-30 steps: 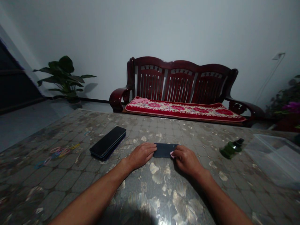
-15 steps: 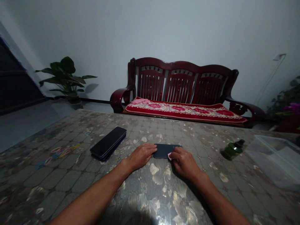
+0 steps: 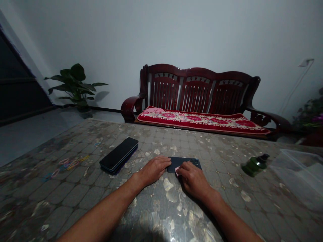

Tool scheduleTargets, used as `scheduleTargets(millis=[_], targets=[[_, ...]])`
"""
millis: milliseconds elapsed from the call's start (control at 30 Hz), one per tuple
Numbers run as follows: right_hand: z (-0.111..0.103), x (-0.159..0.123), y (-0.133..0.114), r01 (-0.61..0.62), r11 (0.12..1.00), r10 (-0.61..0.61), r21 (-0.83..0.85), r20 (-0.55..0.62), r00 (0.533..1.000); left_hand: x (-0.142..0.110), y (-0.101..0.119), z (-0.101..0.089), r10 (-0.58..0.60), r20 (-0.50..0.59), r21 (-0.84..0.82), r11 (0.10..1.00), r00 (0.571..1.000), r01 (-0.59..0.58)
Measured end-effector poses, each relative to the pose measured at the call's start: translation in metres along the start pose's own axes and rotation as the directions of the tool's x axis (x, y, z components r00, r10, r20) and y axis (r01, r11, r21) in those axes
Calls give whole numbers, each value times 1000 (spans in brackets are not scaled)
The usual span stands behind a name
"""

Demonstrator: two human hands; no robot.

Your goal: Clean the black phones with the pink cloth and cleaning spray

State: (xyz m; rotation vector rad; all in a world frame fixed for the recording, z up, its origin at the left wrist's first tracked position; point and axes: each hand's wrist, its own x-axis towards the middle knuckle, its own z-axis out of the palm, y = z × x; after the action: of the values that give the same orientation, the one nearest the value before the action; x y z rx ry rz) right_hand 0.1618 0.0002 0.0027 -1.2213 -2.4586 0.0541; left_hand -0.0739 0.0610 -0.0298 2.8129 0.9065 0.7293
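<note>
A dark phone (image 3: 173, 164) lies back side up on the table, its camera lenses near the right end. My left hand (image 3: 156, 168) holds its left end, the fingers over the edge. In my right hand (image 3: 190, 176) a small pink cloth (image 3: 177, 171) is pinched and pressed against the phone's back near its lower edge. Most of the cloth is hidden under the fingers. To the left lies a stack of phones (image 3: 119, 154), the top one with its black screen up.
Several coloured rubber bands (image 3: 68, 164) are scattered at the left. A green bottle with a black top (image 3: 255, 165) stands at the right, beside a clear plastic box (image 3: 297, 174). Beyond the patterned table (image 3: 161, 208) is a wooden bench (image 3: 194, 90) with a red cover.
My right hand has slid left along the phone with the pink cloth, uncovering the camera lenses. My left hand stays at the phone's left end. The whole view has shifted slightly.
</note>
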Motion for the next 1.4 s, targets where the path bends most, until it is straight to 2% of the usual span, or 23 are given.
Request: scheduleTargets(millis=[133, 300, 533, 633, 733, 867, 1033, 1133, 1333, 1400], targets=[[-5, -1, 7, -40, 999, 40, -25, -5, 999, -1, 0, 0, 11, 1, 3, 1000, 1000, -11], [-5, -9, 20, -126, 990, 122, -58, -77, 990, -1, -1, 1, 18, -6, 11, 1000, 1000, -18], [6, 4, -4, 56, 998, -56, -4, -45, 997, 0, -1, 1, 8, 0, -1, 1000, 1000, -8], [6, 12, -13, 89, 996, -89, 5, -12, 996, -1, -2, 2, 7, 6, -3, 1000, 1000, -7], [2, 11, -10, 89, 996, -89, 21, 9, 996, -1, -2, 1, 6, 0, -7, 1000, 1000, -6], [-5, -3, 10, 11, 1000, -11, -1, -23, 1000, -1, -2, 1, 3, -8, -14, 1000, 1000, -3], [-10, -21, 41, -188, 980, 181, -67, -101, 978, -1, -2, 0, 13, 0, 3, 1000, 1000, -13], [-9, -24, 47, -233, 970, 221, -77, -136, 966, 0, -1, -1, 7, 7, 0, 1000, 1000, -7], [-6, -20, 33, -60, 998, 58, -20, -104, 993, 0, -1, -1, 2, 11, -12, 1000, 1000, -2], [-7, -20, 32, -42, 999, 42, -1, -88, 995, -1, -2, 0, 7, 15, -4, 1000, 1000, -7]])
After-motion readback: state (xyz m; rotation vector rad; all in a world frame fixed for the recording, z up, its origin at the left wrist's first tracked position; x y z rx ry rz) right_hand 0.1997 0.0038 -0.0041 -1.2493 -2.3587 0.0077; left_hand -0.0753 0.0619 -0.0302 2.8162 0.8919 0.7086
